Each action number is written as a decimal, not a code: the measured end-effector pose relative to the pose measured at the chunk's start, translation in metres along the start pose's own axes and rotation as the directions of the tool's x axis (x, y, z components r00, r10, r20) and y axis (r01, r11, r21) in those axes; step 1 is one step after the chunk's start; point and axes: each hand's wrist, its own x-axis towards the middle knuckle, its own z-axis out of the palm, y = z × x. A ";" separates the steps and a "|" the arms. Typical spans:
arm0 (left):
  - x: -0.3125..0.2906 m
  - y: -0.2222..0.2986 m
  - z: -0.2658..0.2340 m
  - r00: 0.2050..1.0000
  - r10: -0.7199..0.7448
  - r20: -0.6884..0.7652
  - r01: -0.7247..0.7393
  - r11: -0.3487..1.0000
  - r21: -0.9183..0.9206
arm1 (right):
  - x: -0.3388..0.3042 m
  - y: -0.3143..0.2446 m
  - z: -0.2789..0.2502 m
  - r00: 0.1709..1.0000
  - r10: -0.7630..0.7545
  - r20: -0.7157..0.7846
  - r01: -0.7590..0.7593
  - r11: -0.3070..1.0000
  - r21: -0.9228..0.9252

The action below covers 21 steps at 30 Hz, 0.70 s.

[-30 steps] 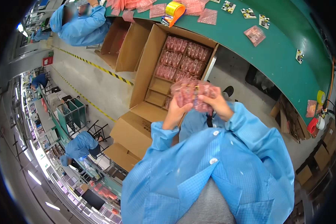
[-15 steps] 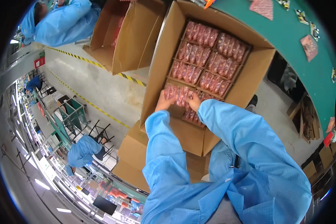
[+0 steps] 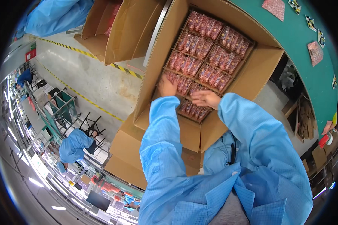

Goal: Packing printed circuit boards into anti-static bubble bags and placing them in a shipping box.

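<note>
A deep cardboard box stands in front of me, its inside split into compartments by thin cardboard dividers. Rows of pink bubble-wrapped packets fill these compartments, standing on edge side by side. My left hand lies against the left side of a packet group near the box's left wall, fingers stretched forward and partly hidden. Over the neighbouring group to the right, my right hand reaches with its fingers extended, gripping nothing. Another packet group sits below it, in the nearest row.
Open cardboard flaps spread at the box's near left. Another open carton stands at the upper left, near a person in blue. Along the right curves a green table with pink packets and small parts. Yellow-black tape crosses the floor.
The packet group held between both hands has gone down into its compartment. My right hand has let go and moved right and slightly nearer; the left has shifted to the group's side.
</note>
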 end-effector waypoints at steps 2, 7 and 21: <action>-0.028 0.023 0.021 0.965 0.108 -0.237 -0.052 0.972 0.231 | -0.042 -0.005 -0.010 0.999 0.046 -0.024 -0.047 0.997 -0.064; -0.076 0.068 0.076 0.973 0.087 -0.212 -0.034 0.970 0.241 | -0.101 -0.011 -0.009 0.951 -0.250 0.181 0.265 0.962 -0.059; -0.376 0.561 -0.278 0.208 0.963 -0.172 0.116 -0.198 -0.973 | -0.332 -0.033 -0.219 0.735 -0.522 -0.433 0.211 0.783 -0.586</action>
